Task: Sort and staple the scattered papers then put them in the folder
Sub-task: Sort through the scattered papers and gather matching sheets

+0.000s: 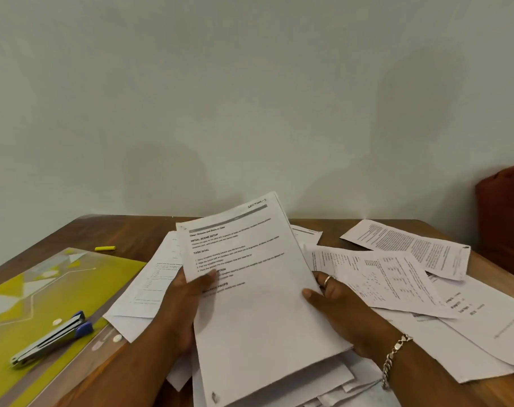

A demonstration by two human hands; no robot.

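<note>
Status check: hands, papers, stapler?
Left hand and right hand grip white printed sheet. Blue-and-metal stapler idle on yellow plastic folder. Loose papers unsorted.

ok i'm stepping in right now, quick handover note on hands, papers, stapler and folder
Left hand and right hand both grip the held sheets by the side edges, raised over the table.
Loose papers lie scattered right and underneath.
Stapler lies on the yellow folder, left side; a small yellow object lies behind it.
Done: one set gathered in hand; no staple can be made out on it.
Left: sort the rest, staple, file in the folder.
</note>
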